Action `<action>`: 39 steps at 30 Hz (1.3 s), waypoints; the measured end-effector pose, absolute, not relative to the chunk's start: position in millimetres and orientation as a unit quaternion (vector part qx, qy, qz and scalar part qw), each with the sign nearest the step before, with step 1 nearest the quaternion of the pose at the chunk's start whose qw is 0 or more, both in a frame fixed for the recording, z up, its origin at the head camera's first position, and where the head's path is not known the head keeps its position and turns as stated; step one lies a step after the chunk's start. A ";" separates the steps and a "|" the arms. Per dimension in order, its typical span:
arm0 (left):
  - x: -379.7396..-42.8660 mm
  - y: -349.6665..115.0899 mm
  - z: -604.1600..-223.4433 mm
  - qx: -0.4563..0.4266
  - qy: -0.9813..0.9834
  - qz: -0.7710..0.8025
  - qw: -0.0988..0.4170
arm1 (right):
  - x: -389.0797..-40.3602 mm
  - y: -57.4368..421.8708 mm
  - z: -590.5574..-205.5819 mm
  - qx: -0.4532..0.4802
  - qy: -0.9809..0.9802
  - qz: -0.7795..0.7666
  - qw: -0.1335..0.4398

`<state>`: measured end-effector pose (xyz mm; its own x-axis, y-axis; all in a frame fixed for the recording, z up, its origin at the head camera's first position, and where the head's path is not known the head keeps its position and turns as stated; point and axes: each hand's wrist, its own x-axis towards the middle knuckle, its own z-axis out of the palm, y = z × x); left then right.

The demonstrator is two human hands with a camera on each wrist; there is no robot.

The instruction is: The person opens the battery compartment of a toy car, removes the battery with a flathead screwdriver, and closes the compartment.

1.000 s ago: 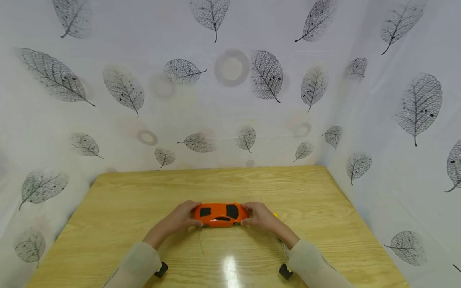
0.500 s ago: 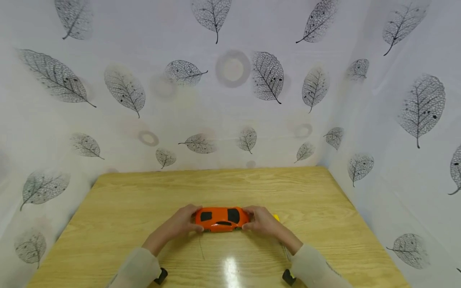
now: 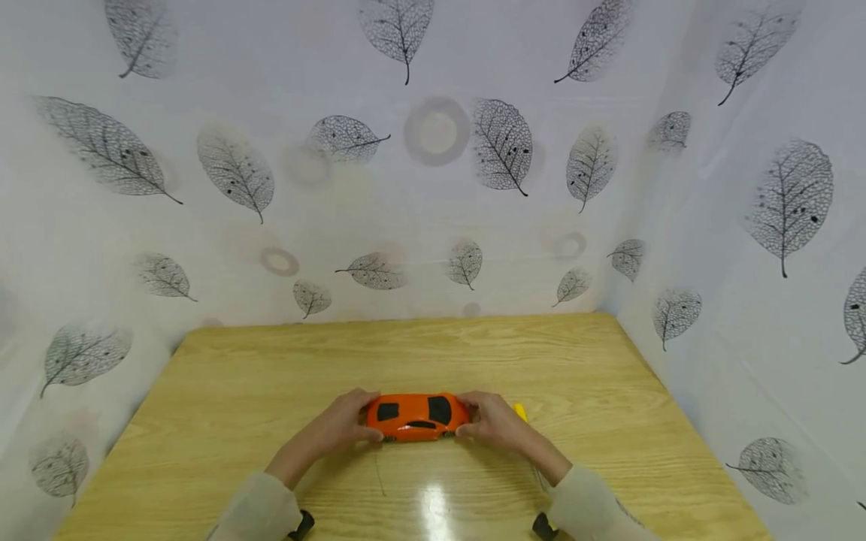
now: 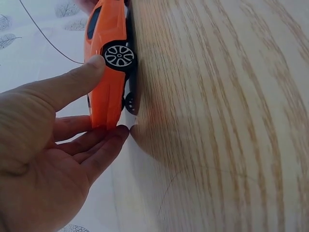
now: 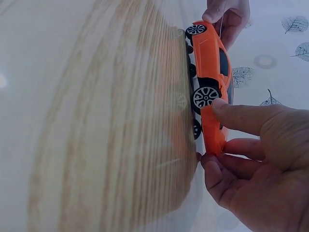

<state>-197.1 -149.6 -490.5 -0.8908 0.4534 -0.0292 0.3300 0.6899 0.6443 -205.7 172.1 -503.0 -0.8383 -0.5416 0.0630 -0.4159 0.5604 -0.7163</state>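
Note:
An orange toy car (image 3: pixel 413 413) with dark windows lies lengthwise across the middle of the wooden table, close above or on its surface. Its left end is gripped by my left hand (image 3: pixel 341 424), thumb on the near side by a wheel and fingers around the end. My right hand (image 3: pixel 497 424) grips the other end in the same way. In the left wrist view the thumb (image 4: pixel 79 82) presses beside a silver-spoked wheel (image 4: pixel 119 56). The right wrist view shows several wheels and the car's body (image 5: pixel 210 63) between both hands.
A yellow-handled tool (image 3: pixel 519 410), partly hidden by the right forearm, lies on the table (image 3: pixel 271 361). A thin hair-like thread (image 3: pixel 380 473) shows near the left hand. Leaf-printed white sheeting (image 3: pixel 406 210) encloses the back and sides.
Both hands have brought the toy car slightly nearer to me in the head view, keeping their grip on both ends. More of the yellow handle shows.

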 end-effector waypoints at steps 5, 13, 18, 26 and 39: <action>-195.6 -148.3 -492.3 0.216 0.913 0.333 0.094 | -203.5 173.6 -505.0 -0.270 0.882 -0.377 0.086; -194.8 -149.0 -492.3 0.212 0.913 0.338 0.086 | -203.1 172.8 -502.0 -0.271 0.879 -0.382 0.087; -194.7 -150.2 -491.4 0.217 0.913 0.333 0.087 | -202.8 171.5 -499.9 -0.268 0.883 -0.376 0.087; -193.0 -148.8 -490.5 0.220 0.914 0.331 0.088 | -202.1 170.7 -501.8 -0.272 0.887 -0.366 0.071; -193.6 -147.3 -489.4 0.210 0.915 0.330 0.094 | -201.3 169.8 -500.0 -0.252 0.895 -0.358 0.083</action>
